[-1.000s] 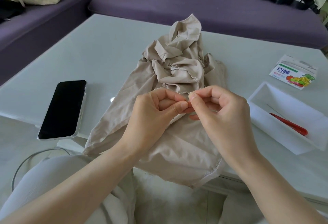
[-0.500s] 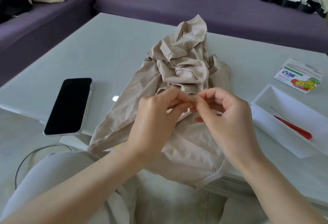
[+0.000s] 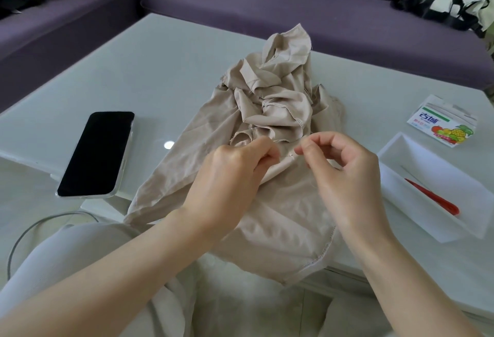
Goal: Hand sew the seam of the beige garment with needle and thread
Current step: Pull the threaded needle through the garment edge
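Observation:
The beige garment (image 3: 278,112) lies crumpled on the pale table (image 3: 160,69), its near end hanging over the front edge. My left hand (image 3: 235,176) pinches a fold of the fabric at its seam. A thin needle (image 3: 288,153) shows between the two hands, sticking out of the fabric. My right hand (image 3: 344,173) holds the needle's tip between thumb and forefinger, the other fingers curled. The thread is too fine to make out.
A black phone (image 3: 97,153) lies on the table at left, a cable (image 3: 32,229) below it. At right stand a white tray (image 3: 417,176) holding a red tool (image 3: 433,200) and a small printed packet (image 3: 442,124). A purple sofa (image 3: 267,2) lines the far side.
The hands, pressed together a second ago, have drawn slightly apart; the right hand moved right and the needle now shows between them. The view shifted a little.

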Tool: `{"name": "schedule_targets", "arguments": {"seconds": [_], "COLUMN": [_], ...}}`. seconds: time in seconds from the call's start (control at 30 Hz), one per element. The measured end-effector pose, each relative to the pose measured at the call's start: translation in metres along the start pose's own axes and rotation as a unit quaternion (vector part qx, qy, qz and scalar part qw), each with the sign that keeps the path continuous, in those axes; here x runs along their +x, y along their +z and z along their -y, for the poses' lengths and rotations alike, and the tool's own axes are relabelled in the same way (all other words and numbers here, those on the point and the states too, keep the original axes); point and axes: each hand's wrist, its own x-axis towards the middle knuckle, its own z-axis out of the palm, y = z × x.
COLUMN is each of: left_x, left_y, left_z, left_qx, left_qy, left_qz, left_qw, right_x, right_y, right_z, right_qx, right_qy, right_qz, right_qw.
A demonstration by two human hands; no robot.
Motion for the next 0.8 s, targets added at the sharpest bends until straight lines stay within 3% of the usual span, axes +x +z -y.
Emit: {"name": "schedule_targets", "arguments": {"seconds": [0.23,0.33,0.43,0.57,0.8], "left_x": [0.004,0.009,0.011,0.010,0.010], "left_y": [0.000,-0.004,-0.008,-0.010,-0.011], "left_z": [-0.003,-0.008,-0.009,-0.012,-0.012], "left_qx": [-0.171,-0.368,-0.466,-0.497,-0.482], "left_qy": [-0.128,-0.211,-0.230,-0.237,-0.240], "left_qz": [0.012,0.044,0.053,0.059,0.074], "left_qw": [0.977,0.905,0.853,0.833,0.840], "right_x": [0.004,0.003,0.001,-0.001,-0.003], "right_y": [-0.004,-0.004,-0.004,-0.004,-0.003], "right_z": [-0.002,-0.002,0.000,0.001,0.002], "right_qx": [0.026,0.042,0.049,0.054,0.015], "right_qy": [0.018,0.027,0.023,0.019,-0.019], "right_qz": [-0.010,0.004,0.024,0.051,0.100], "right_qw": [0.999,0.999,0.998,0.997,0.995]}}
